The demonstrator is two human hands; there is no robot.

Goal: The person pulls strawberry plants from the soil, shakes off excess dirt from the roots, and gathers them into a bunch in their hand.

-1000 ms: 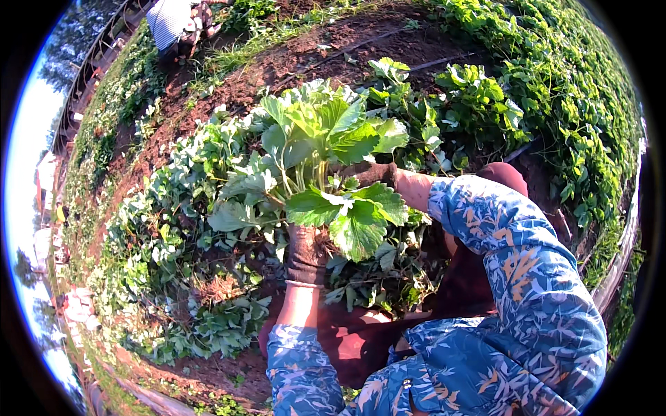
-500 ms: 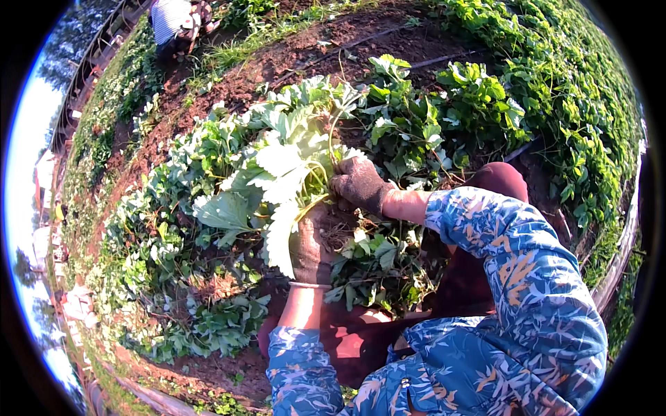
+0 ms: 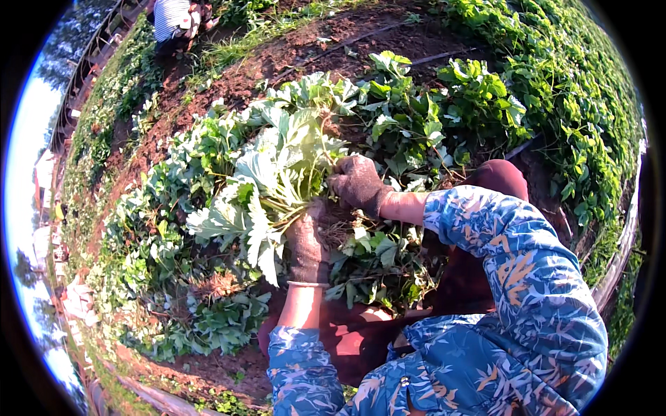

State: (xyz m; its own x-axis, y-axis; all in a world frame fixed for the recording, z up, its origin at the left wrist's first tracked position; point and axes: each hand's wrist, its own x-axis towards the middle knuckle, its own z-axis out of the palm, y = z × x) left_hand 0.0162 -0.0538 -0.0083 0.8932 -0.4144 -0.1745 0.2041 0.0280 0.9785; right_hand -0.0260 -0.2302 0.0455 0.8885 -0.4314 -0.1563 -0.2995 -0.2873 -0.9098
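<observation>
Sunlit leafy crop (image 3: 569,118) fills the field beyond and to the right of one held bunch (image 3: 267,191) of green plants. The wearer's blue leaf-print jacket (image 3: 531,284) spreads below and to the right of the bunch, with a sleeve reaching in on either side. A pile (image 3: 180,270) of similar greenery lies left of and beneath the bunch; reddish bare soil (image 3: 277,52) shows beyond it.

The bunch is held up over the pile, in front of the wearer. Its long axis slants: roots at the lower right, broad pale leaves fanning up and leftward.

Far beyond the bunch, to its left, is a co-worker (image 3: 173,21) in a striped top. The wearer's maroon knee (image 3: 503,179) is to its right.

Both hands wear brown gloves. At the bunch's base, the left hand (image 3: 307,243) has its fingers wrapped closed around the gathered stems, probably because they are narrowest there and one fist can contain them. Just right of the stems, the right hand (image 3: 359,186) has curled fingers, tips hidden; I cannot tell whether they hold the thin stalk (image 3: 325,132) beside them. Fine roots (image 3: 338,232) hang at the bunch's lower right.
</observation>
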